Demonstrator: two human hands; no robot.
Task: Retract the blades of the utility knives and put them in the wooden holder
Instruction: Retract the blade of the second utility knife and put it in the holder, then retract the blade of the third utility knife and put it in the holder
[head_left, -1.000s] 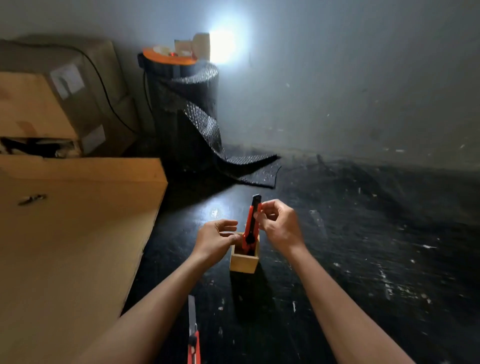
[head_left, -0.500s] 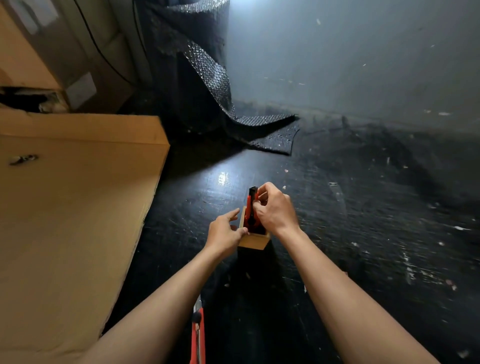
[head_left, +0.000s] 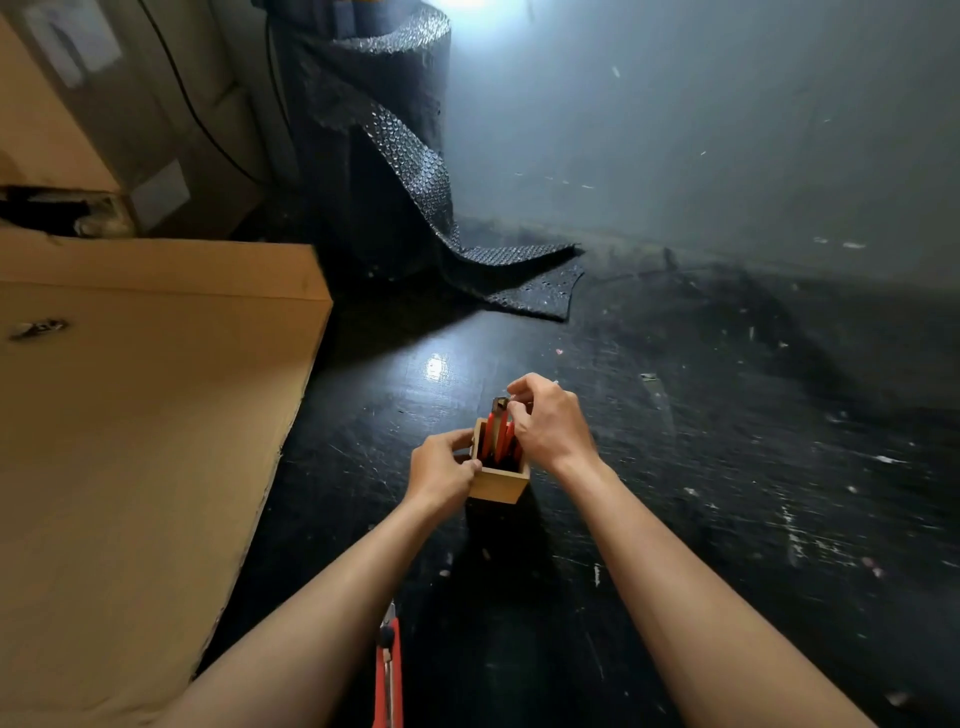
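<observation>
Grip — right hand (head_left: 550, 426): fingertips pinched on the top end of a knife (head_left: 497, 415) standing nearly upright in the holder (head_left: 498, 480); only its dark tip shows above the fingers. Left hand (head_left: 441, 470): thumb and fingers pressed against the holder's left wall, steadying it.

Holder: small open-topped wooden box on the dark floor (head_left: 675, 519), between the two hands. Contents — red knife bodies, packed close; the count cannot be told.

Loose knife (head_left: 388, 670): red, flat on the floor near the bottom edge, beside the left forearm, well apart from the holder. A pale sliver at its far end may be an exposed blade; too small to confirm.

Surroundings: cardboard (head_left: 145, 415) at left; bubble-wrap roll (head_left: 384, 156) by the back wall.

Stage, as judged: seating one knife; the loose one not yet stowed.

Risks:
- Holder is light and narrow; a push off-centre could tip it if the left hand lets go early.
- Crowded slot may jam the knife partway.
- Left forearm lies near the loose knife — a careless reach could meet the blade.
</observation>
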